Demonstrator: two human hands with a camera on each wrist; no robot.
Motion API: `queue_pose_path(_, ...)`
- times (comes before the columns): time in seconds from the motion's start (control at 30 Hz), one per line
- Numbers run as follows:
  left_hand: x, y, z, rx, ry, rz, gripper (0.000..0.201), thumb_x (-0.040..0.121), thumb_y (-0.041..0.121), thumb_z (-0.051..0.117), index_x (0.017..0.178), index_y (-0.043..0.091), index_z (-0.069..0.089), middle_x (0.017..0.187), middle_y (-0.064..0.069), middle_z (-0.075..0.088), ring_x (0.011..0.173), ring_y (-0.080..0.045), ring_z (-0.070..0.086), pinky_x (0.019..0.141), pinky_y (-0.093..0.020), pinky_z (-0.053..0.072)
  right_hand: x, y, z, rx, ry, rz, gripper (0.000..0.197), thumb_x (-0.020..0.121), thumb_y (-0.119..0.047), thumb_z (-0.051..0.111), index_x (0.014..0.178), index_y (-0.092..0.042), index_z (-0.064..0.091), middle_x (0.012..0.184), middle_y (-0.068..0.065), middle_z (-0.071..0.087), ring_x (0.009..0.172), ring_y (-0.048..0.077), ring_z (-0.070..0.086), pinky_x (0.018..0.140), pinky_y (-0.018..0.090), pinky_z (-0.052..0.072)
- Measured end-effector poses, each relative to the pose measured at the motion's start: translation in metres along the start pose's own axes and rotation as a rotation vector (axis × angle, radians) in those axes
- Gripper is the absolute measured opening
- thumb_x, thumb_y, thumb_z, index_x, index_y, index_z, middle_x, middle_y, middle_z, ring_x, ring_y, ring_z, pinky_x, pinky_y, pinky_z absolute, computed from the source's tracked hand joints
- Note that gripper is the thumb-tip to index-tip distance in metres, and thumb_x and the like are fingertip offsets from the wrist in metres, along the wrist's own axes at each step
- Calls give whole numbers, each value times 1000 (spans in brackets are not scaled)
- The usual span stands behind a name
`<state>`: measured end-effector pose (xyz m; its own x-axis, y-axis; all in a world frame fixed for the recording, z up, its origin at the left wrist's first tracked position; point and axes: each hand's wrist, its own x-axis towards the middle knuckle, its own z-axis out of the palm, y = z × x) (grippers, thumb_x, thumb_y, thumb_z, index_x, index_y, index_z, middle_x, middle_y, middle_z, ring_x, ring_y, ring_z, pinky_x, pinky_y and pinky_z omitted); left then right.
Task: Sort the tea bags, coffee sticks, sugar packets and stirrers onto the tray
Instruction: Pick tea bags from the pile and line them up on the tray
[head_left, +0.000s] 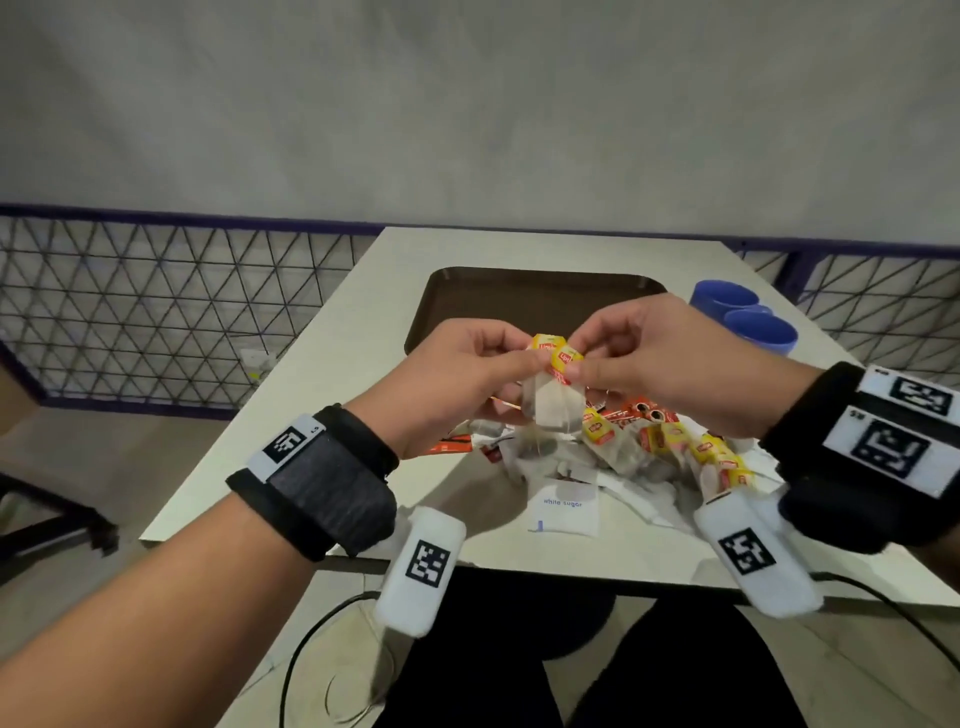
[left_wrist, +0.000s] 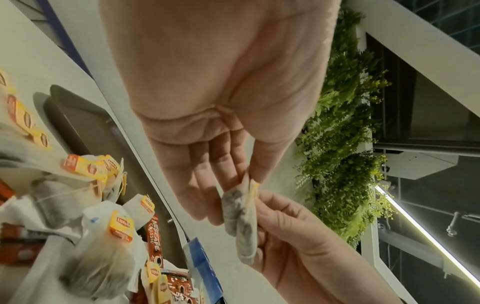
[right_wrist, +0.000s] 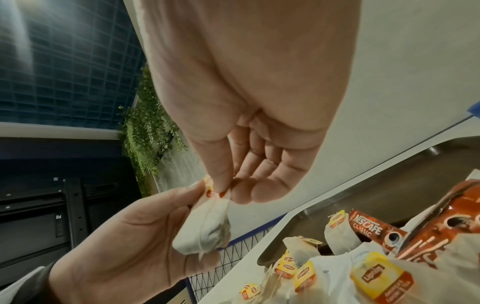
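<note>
Both my hands raised above tabletop (head_left: 332, 332), over pile. Left hand (head_left: 457, 374) fingers curled, pinching tea bags (head_left: 553, 402) by top edge. Right hand (head_left: 670, 358) thumb and forefinger pinching yellow tag (head_left: 563, 358) on same tea bags. Bags hang between hands, clear of brown tray (head_left: 519, 296). Mixed pile (head_left: 623, 447) of tea bags, coffee sticks, sugar packets lies on near tabletop. Blue cups (head_left: 743, 317) right of tray.

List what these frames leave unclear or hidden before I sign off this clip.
- Stirrers: none identifiable in the pile; head view too small and cluttered.
- Tray near half: head view, hidden behind left hand and right hand.
- Number of held tea bags: fingers cover the tags.
- Blue cups: contents not visible in any view.
</note>
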<state>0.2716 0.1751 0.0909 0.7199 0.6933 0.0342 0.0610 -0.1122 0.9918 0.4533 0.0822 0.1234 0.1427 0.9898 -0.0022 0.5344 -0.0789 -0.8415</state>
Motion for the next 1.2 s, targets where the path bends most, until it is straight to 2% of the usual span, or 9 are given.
queue_pose_path(0.17,-2,6,-6,22,55,23,17,98,16,64,102,2,70,62,6,68,55,-7,62,71,-38,62,-3,-1,0,5,44,-14,16,83,-18,81,98,-14,76,81,8,77,75,22,73,81,44,64)
queue_pose_path(0.37,10,15,-12,109,149,24,13,96,18,67,94,6,73,63,2,66,57,-14,60,71,-39,60,-2,0,-17,2,2,-63,12,83,-19,81,93,-15,76,84,11,77,80,34,73,79,44,61)
queue_pose_path(0.53,23,18,-8,127,179,3,12,94,19,70,89,10,76,67,-3,69,63,-19,60,79,-45,61,2,-10,-32,-27,-171,-92,7,85,-19,81,90,-18,76,87,11,76,74,20,63,75,40,53)
queue_pose_path(0.73,22,19,4,119,118,29,18,95,19,68,101,3,75,70,-4,72,61,-15,66,76,-40,61,13,-13,-29,70,-45,-101,18,83,-14,81,96,-4,73,80,12,75,71,19,67,70,34,57)
queue_pose_path(0.83,17,19,7,112,105,40,19,97,19,65,102,3,75,73,-10,73,61,-13,67,73,-35,61,15,-11,-24,70,3,-73,17,84,-13,81,96,-5,73,80,12,76,71,19,70,75,38,59)
queue_pose_path(0.93,12,19,5,54,80,32,29,99,29,61,100,5,77,89,-24,74,71,-20,66,81,-45,60,14,-10,-20,58,21,-66,15,86,-11,80,98,-6,72,80,13,76,72,21,72,79,41,61)
queue_pose_path(1.0,7,19,4,44,62,36,27,95,34,63,97,11,78,87,-13,77,73,-18,69,85,-47,59,13,-11,-17,57,30,-75,16,87,-11,79,99,-6,71,80,14,76,72,23,73,79,42,63)
queue_pose_path(1.1,1,18,2,113,82,78,13,92,19,70,102,14,77,76,3,76,67,-8,69,86,-47,59,11,-14,-13,75,54,-80,22,85,-9,80,104,-7,68,81,15,76,72,26,74,76,43,64)
queue_pose_path(1.2,-4,15,2,163,111,93,14,92,12,70,104,12,76,78,1,77,70,-9,69,85,-50,59,10,-16,-9,58,65,-91,28,86,-11,80,110,-12,66,82,14,76,69,21,73,72,38,63)
